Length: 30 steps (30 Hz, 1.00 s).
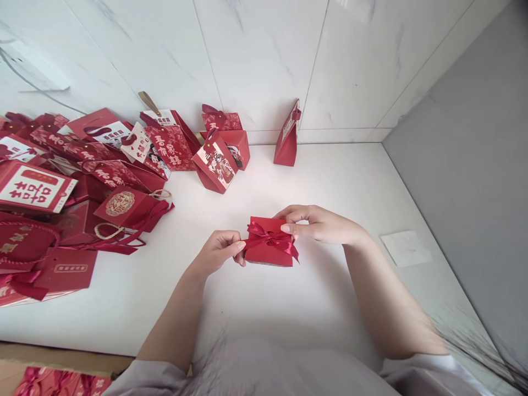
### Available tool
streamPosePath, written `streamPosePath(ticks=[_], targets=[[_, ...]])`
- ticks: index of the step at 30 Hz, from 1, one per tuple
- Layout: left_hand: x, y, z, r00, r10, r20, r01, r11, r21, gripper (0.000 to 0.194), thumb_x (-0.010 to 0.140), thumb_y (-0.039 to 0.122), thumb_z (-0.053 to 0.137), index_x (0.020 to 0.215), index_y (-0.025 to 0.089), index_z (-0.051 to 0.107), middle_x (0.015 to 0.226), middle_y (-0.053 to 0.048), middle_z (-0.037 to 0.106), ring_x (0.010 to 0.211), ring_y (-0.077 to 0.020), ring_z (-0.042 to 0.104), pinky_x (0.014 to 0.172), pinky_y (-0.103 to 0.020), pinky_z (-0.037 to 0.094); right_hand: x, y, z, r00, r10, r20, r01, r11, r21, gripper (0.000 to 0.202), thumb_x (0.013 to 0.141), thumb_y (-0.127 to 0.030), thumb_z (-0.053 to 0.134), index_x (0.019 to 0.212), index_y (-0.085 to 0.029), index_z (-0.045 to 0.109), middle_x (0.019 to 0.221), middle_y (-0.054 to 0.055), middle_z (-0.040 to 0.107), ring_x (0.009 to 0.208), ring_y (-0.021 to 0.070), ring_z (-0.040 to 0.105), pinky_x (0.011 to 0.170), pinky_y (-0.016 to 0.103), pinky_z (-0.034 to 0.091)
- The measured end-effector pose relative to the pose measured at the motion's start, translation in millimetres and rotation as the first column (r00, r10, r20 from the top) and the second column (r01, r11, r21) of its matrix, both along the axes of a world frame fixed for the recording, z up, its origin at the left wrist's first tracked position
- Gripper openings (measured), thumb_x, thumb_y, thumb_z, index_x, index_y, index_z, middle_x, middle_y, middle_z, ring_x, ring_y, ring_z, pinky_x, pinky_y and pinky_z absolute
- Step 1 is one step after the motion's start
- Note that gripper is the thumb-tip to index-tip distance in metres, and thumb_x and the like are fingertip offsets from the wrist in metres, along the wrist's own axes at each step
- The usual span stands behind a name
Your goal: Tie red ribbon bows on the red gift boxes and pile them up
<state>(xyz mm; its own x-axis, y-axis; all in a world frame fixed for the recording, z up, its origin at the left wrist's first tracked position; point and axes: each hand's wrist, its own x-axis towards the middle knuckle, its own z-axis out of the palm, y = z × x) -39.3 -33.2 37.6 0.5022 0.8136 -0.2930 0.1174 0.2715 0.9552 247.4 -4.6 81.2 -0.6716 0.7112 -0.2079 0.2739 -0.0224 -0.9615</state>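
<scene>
A small red gift box (pixel 270 256) with a shiny red ribbon (pixel 259 233) tied in a bow across its top is held over the white table. My left hand (pixel 220 252) pinches the ribbon's end or the box's left edge; which of the two I cannot tell. At the upper right corner, my right hand (pixel 319 224) grips the box, its thumb on the top face and the other fingers partly hidden behind. The underside of the box is out of sight.
A heap of red gift boxes and bags (pixel 82 187) covers the table's left side. Several upright red boxes (pixel 216 162) stand near the tiled wall, one box (pixel 287 135) apart from them. A white paper (pixel 406 247) lies at right. More red packets (pixel 61 382) sit below the front edge.
</scene>
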Motion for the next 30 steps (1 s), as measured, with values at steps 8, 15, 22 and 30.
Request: streamPosePath(ticks=[8,15,22,30], targets=[[-0.6,4.3,-11.0,0.995,-0.086,0.042,0.087,0.996,-0.012,0.038,0.085,0.038,0.063,0.059,0.016,0.047,0.054,-0.001,0.064,0.052,-0.0148,0.065,0.054,-0.026,0.052,3.9,-0.9,4.0,0.999,0.012,0.031,-0.011,0.999,-0.032,0.036,0.087,-0.052,0.060,0.075,-0.020,0.069,0.127,0.005,0.062,0.098,0.0209,0.064,0.088,0.034,0.051],[-1.5,5.3,-12.2,0.993,-0.113,0.025,0.114,0.993,-0.030,0.042,0.082,0.043,0.066,0.058,0.016,0.044,0.052,-0.002,0.063,0.051,-0.0156,0.066,0.051,-0.025,0.051,4.9,-0.7,4.3,0.999,0.038,0.009,-0.038,0.998,-0.048,0.036,0.087,-0.053,0.058,0.077,-0.020,0.071,0.129,0.005,0.061,0.097,0.0202,0.065,0.087,0.034,0.051],[-1.4,6.7,-13.3,0.993,-0.114,0.043,0.115,0.993,-0.019,0.043,0.079,0.042,0.067,0.054,0.017,0.041,0.050,-0.002,0.063,0.049,-0.0163,0.066,0.051,-0.026,0.052,5.0,-1.5,3.3,0.998,0.056,-0.011,-0.057,0.996,-0.075,0.034,0.086,-0.053,0.061,0.082,-0.020,0.072,0.129,0.006,0.060,0.093,0.0192,0.065,0.084,0.033,0.052],[-0.8,6.4,-17.4,0.992,-0.087,0.093,0.096,0.990,-0.100,0.038,0.084,0.038,0.065,0.058,0.016,0.047,0.053,-0.002,0.066,0.053,-0.0169,0.068,0.055,-0.027,0.054,2.4,0.2,-2.1,1.000,-0.012,-0.006,0.012,1.000,-0.023,0.034,0.086,-0.051,0.060,0.080,-0.019,0.069,0.112,0.006,0.067,0.084,0.0170,0.062,0.076,0.032,0.050]])
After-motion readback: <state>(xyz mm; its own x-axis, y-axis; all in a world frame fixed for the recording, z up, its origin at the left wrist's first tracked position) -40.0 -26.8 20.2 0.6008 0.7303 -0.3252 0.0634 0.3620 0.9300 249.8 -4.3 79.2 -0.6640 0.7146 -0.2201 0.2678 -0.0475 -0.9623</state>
